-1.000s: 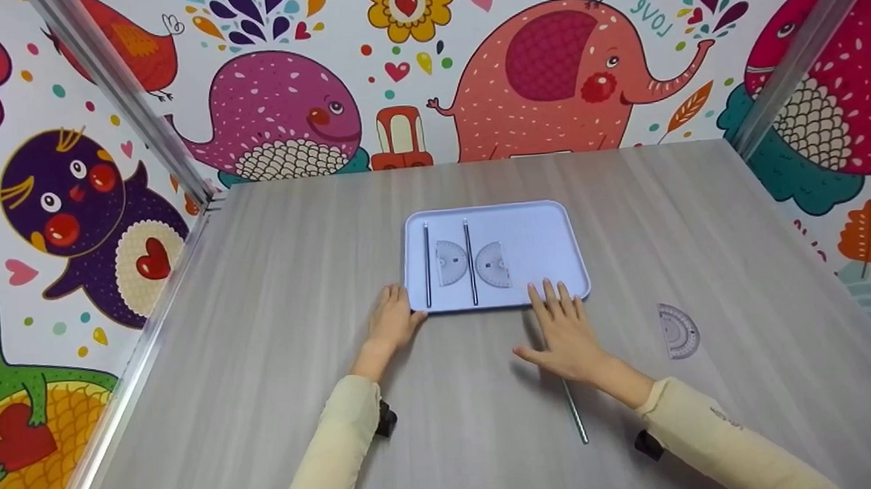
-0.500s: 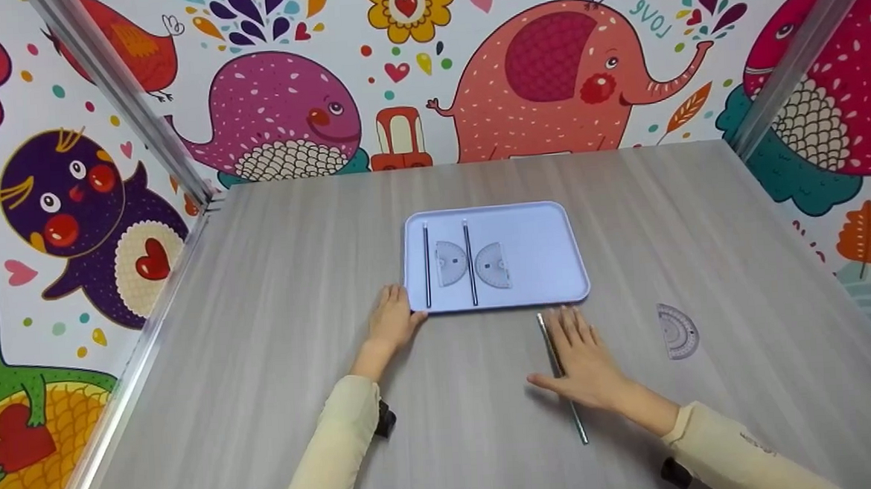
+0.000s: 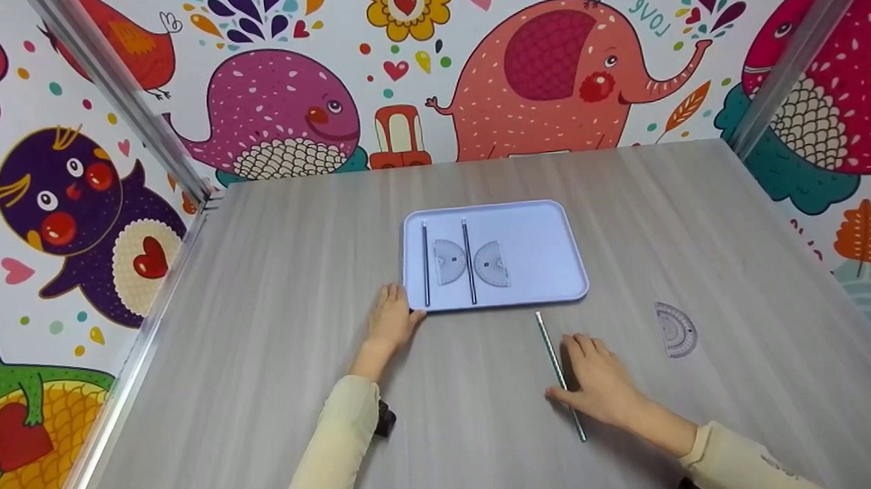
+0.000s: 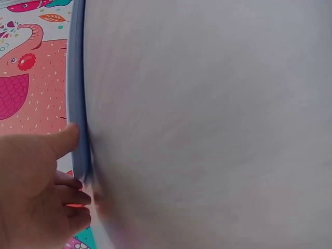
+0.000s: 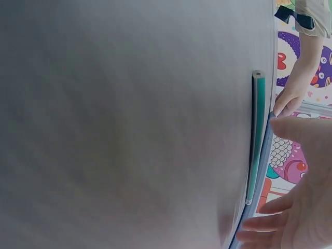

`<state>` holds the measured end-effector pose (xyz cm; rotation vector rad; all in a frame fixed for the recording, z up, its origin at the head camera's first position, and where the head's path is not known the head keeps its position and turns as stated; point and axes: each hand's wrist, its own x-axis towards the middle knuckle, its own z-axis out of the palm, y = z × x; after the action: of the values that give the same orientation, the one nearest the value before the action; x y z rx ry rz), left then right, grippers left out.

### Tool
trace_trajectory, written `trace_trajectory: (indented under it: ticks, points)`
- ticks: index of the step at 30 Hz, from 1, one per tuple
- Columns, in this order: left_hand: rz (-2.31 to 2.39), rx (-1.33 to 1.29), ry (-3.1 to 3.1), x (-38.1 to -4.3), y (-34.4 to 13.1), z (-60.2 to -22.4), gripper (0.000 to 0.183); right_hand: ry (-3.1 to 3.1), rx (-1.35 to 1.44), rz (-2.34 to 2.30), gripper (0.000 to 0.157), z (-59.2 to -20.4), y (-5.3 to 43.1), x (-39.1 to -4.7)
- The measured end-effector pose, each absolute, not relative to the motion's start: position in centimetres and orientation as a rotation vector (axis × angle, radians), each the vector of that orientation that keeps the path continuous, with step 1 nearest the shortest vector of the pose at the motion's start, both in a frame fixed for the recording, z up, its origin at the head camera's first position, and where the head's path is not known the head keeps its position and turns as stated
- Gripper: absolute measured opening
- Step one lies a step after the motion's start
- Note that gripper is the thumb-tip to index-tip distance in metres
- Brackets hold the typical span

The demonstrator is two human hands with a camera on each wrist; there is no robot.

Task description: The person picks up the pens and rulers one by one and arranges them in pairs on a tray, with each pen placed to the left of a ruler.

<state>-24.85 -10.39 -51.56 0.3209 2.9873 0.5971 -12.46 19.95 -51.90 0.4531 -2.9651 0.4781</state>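
A pale lavender tray lies on the table, holding two dark pencils and two clear protractors. At its near left corner my left hand grips the edge, thumb on the front side and fingers round the left side. The left wrist view shows the thumb against the tray's rim. A green pencil lies slanted on the table before the tray. Over it is my right hand, thumb across the pencil and fingers to its right, not closed round it.
Another clear protractor lies on the table to the right of my right hand. Metal frame posts and printed cartoon panels border the table at the back and sides.
My right hand has drawn back from the tray's front edge toward me and slightly right, uncovering the upper part of the green pencil. My left hand and the tray stay put.
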Motion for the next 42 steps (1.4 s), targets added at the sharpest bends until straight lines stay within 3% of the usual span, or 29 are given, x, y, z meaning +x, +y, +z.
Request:
trace_trajectory:
  ticks: [24,42]
  points:
    - [0.647,0.365,3.010,-24.7,-10.6,-51.8,0.063,-3.047,0.466,0.927,0.054,-51.3,20.0,-9.6]
    - [0.629,0.352,3.040,-24.9,-10.3,-52.1,0.062,-3.049,0.581,0.873,0.041,-50.8,19.6,-9.2]
